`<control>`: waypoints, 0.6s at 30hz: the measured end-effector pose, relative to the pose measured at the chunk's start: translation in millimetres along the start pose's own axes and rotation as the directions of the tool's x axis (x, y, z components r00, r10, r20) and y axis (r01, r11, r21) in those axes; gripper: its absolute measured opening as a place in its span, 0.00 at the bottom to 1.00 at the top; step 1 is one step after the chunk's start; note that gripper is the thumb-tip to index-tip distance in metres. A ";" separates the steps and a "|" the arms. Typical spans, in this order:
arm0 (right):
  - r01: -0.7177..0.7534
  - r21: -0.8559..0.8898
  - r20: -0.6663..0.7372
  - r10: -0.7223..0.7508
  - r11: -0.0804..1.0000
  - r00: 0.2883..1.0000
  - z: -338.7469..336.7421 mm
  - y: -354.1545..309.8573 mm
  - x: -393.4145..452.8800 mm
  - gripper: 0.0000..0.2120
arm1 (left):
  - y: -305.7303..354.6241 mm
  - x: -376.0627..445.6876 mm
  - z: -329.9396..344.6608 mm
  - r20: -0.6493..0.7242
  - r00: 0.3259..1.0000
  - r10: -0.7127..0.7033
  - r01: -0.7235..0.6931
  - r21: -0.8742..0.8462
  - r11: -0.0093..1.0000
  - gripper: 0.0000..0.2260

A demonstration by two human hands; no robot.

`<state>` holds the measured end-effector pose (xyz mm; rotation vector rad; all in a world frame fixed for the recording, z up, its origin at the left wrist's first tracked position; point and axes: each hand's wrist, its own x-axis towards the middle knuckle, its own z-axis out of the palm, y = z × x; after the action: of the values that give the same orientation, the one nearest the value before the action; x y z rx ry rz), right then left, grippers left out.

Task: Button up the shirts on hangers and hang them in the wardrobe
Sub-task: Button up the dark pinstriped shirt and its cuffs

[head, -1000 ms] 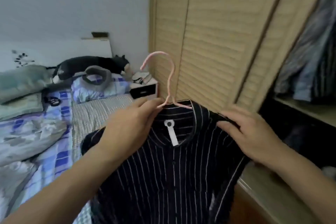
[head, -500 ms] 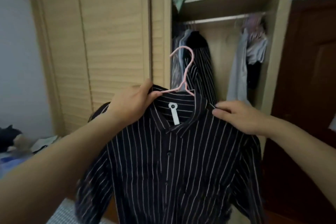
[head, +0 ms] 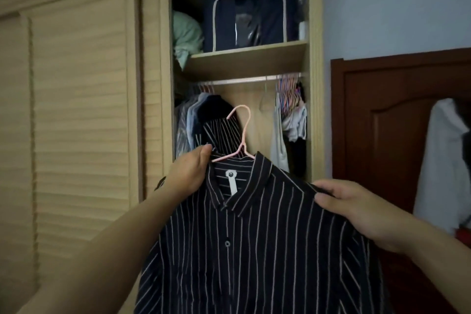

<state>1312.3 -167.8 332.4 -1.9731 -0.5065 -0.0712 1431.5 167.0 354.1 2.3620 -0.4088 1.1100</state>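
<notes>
Holding the striped shirt (head: 254, 250) up before the open wardrobe (head: 314, 84), the left hand (head: 188, 178) gripped its collar by the pink hanger (head: 242, 140), while the right hand (head: 356, 209) pinched the shoulder. Buttoning looked finished; hanging seemed in hand. Next, the hook needed lifting over the rail (head: 244, 80), into the gap between hung clothes (head: 201, 120) and spare hangers (head: 288, 92).

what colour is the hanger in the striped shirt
Pink; the hanger shows best in the head view, against the open wardrobe.
</notes>
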 end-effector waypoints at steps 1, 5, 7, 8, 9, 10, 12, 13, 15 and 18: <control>0.000 0.032 -0.004 0.000 0.999 1.000 -8.2 0.3 4.8 0.13 | 1.9 17.8 12.1 -0.010 1.000 0.019 -0.019 -0.022 1.000 0.21; 0.089 -0.028 -0.248 -0.093 0.996 0.964 -28.8 1.3 39.8 0.18 | -4.0 83.1 68.4 0.021 0.996 0.090 -0.089 -0.042 0.995 0.18; 0.060 -0.240 -0.400 -0.155 0.969 0.903 -33.5 2.5 72.1 0.21 | -27.2 113.6 97.6 0.015 0.993 0.116 -0.117 0.052 0.992 0.22; 0.017 -0.335 -0.440 -0.173 0.942 0.881 -34.8 4.0 90.9 0.20 | -45.4 130.0 109.9 0.016 0.996 0.093 -0.094 0.114 0.989 0.24; -0.024 -0.399 -0.479 -0.186 0.917 0.858 -35.1 4.1 110.8 0.19 | -63.4 145.4 117.3 0.024 0.998 0.051 -0.054 0.154 0.987 0.24; -0.045 -0.437 -0.516 -0.209 0.898 0.831 -35.3 2.2 132.4 0.18 | -80.7 160.2 122.1 0.015 1.000 0.024 -0.026 0.182 0.983 0.24; -0.050 -0.471 -0.594 -0.274 0.881 0.756 -33.5 -8.2 179.5 0.18 | -124.5 192.9 127.5 -0.041 0.994 0.104 -0.091 0.235 0.968 0.24; -0.048 -0.478 -0.631 -0.305 0.877 0.714 -31.1 -15.0 205.8 0.17 | -146.2 208.7 129.8 -0.063 0.983 0.170 -0.145 0.292 0.946 0.24; -0.036 -0.501 -0.662 -0.356 0.865 0.659 -24.4 -24.0 265.4 0.16 | -188.8 241.6 129.9 -0.059 0.976 0.208 -0.175 0.350 0.920 0.22; 0.072 -0.360 -0.677 -0.314 0.930 0.666 -13.3 -33.2 364.1 0.16 | -254.1 286.3 133.9 -0.103 0.967 0.234 -0.162 0.459 0.873 0.24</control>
<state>1632.8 -51.8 465.3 -1.9685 -0.1689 -1.1012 1811.8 288.1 426.3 2.6402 -0.3775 1.6241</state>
